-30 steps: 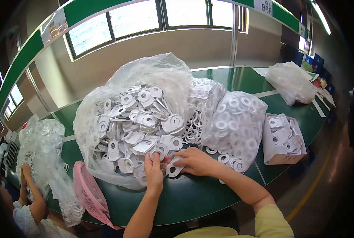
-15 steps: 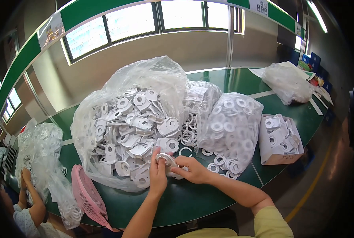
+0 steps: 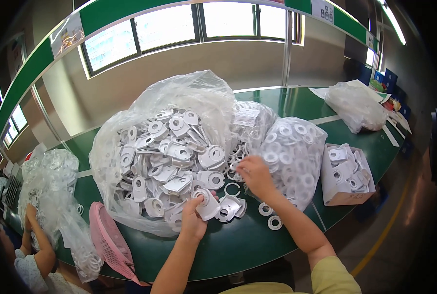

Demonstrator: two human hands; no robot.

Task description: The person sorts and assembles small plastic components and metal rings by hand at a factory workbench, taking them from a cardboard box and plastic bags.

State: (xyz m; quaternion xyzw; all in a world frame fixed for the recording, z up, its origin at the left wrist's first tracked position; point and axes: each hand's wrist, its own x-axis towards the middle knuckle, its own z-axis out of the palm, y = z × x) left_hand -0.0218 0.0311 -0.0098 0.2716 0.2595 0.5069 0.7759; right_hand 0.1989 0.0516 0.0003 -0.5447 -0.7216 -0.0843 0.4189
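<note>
Here, my left hand (image 3: 194,221) pinches a white plate (image 3: 210,208) between thumb and fingers, above the green table (image 3: 238,262) and in front of the large clear bag (image 3: 194,90) of similar plates. My right hand (image 3: 257,177) is at the white rings (image 3: 239,150), fingertips close together; I cannot tell whether they grip one. Loose plates (image 3: 229,208) lie just right of my held plate, near an open ring (image 3: 232,189).

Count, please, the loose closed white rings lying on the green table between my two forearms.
2. One ring is beside the right forearm; the other ring lies slightly nearer you. More may be hidden behind that forearm.
</note>
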